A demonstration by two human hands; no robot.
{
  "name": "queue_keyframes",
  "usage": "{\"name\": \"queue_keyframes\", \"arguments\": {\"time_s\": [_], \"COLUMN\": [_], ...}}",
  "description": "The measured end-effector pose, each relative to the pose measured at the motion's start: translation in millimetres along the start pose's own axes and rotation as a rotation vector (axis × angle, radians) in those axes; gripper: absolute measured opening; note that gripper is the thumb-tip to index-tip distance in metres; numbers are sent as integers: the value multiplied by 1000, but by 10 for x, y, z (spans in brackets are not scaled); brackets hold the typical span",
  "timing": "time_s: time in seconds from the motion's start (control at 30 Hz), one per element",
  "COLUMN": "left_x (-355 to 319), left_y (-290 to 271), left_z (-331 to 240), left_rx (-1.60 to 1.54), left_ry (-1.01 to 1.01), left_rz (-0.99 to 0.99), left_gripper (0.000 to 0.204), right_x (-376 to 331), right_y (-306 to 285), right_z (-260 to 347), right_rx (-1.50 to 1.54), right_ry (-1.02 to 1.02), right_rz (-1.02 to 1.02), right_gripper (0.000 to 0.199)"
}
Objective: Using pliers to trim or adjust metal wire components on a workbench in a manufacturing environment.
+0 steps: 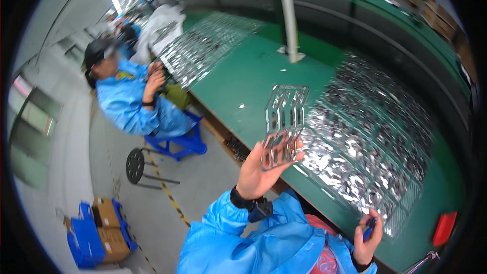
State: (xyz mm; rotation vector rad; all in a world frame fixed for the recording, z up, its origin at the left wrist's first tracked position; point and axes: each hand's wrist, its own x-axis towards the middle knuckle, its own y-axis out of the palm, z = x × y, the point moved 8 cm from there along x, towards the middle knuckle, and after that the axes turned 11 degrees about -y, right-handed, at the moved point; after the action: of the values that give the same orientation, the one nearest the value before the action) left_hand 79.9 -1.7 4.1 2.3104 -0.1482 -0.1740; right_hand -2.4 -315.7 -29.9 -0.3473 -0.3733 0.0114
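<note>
My left hand (256, 172) is raised in front of me, closed on a clear plastic tray (286, 116) with rows of long slots. Small dark parts sit in some of those slots, and the palm shows through the lower half. Low at the right, my right hand (366, 243) has its fingers curled round a small dark and blue object (371, 227), whose kind I cannot make out. Beyond this hand, many clear trays (365, 137) with shiny dark parts lie spread over the green table (228, 91).
A person (142, 91) in a blue jacket sits on a blue stool (177, 142) at the left, holding something small. Further trays (208, 40) lie near that person. A post (287, 15) rises from the table. A red bin (445, 228) stands right; a black stool (135, 166) is on the floor.
</note>
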Motion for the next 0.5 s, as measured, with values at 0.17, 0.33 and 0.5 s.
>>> {"name": "queue_keyframes", "arguments": {"time_s": [0.17,0.33,0.5], "left_x": [-105,-240,-294], "left_y": [396,997,1278], "left_z": [784,1522,1828], "left_rx": [-317,-373,-403], "left_ry": [-282,-625,-835], "left_rz": [152,333,405], "left_gripper": [74,73,69], "right_x": [96,120,121], "right_y": [-171,-469,-614], "right_z": [283,333,293], "right_rx": [-33,87,206], "right_ry": [-7,15,-1], "right_rz": [-39,-196,-252], "right_gripper": [29,27,34]}}
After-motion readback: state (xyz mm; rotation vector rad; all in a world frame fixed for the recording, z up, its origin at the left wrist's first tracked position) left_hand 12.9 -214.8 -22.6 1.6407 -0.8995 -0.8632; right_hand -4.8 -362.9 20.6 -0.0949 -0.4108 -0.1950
